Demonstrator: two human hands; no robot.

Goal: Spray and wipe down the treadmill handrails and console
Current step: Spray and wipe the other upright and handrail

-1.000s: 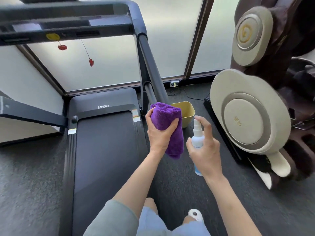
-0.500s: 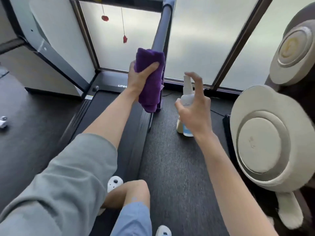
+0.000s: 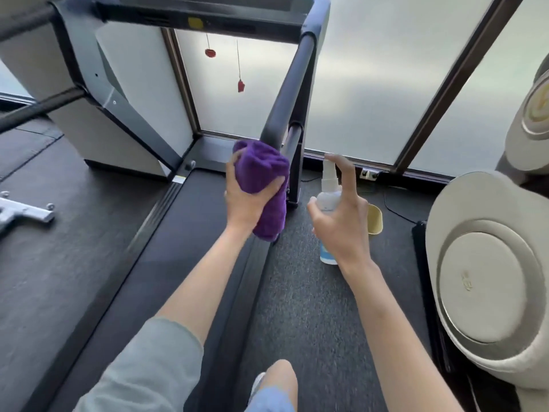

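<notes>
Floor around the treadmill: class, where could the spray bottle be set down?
Free: carpet between treadmill deck and massage chair. Crowded: by the window, where the yellow bin and cable sit.

No lettering on the spray bottle (image 3: 326,203) or elsewhere is legible

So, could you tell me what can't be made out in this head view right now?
- Console: cut off by the top edge and blurred.
- Spray bottle label: mostly covered by the right hand.
- Handrail lower end: hidden behind the purple cloth gripped by the left hand.
- Yellow bin: mostly behind the right hand.
</notes>
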